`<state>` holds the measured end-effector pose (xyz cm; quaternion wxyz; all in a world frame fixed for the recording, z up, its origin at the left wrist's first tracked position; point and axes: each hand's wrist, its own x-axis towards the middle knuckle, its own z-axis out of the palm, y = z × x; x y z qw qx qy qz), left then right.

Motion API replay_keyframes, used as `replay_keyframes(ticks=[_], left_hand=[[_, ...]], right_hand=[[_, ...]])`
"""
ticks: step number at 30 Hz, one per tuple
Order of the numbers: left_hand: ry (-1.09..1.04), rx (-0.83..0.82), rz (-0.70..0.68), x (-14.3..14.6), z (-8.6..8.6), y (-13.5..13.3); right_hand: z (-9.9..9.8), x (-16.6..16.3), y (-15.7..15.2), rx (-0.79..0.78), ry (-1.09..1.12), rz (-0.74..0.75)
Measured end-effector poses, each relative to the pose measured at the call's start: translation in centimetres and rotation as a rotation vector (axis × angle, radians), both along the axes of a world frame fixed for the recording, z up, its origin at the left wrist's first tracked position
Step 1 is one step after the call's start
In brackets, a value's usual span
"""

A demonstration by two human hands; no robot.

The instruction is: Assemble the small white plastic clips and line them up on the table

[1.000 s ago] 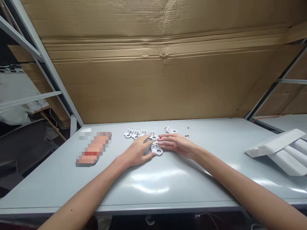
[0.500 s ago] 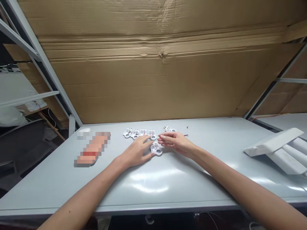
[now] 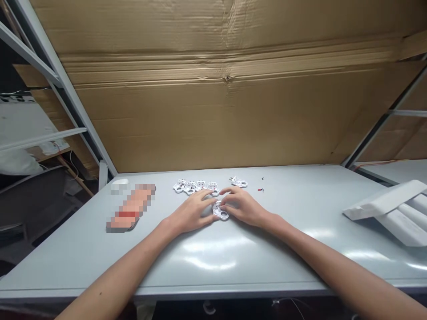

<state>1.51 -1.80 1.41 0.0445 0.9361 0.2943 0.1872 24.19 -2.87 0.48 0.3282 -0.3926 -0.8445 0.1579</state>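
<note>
My left hand [image 3: 192, 213] and right hand [image 3: 243, 207], fingers curled, pinch a white plastic part [image 3: 220, 210], its long axis toward me.

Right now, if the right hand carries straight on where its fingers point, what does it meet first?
The white moulded plastic part with a round hole; the right hand is at its edge, contact unclear from here.

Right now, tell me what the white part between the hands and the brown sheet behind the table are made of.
The flat white holed part looks like moulded plastic: smooth, faintly glossy, cleanly formed edges. The brown creased sheet looks like matte corrugated cardboard, judging by its soft folds.
</note>
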Motion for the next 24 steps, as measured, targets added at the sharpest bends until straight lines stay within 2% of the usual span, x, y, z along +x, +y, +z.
replay_keyframes(ticks=[4,12,18,24], left_hand=[[-0.014,-0.004,-0.005,0.07,0.11,-0.07],[-0.007,0.011,-0.007,-0.03,-0.1,0.18],[-0.017,0.01,-0.012,-0.01,-0.37,0.36],[-0.012,0.008,-0.015,-0.07,-0.35,0.35]], right_hand=[[0.01,0.06,-0.03,0.041,-0.055,0.006],[0.18,0.2,0.3,0.237,-0.172,0.085],[0.37,0.05,0.29,0.242,-0.282,0.087],[0.78,-0.06,-0.25,0.215,-0.265,0.146]])
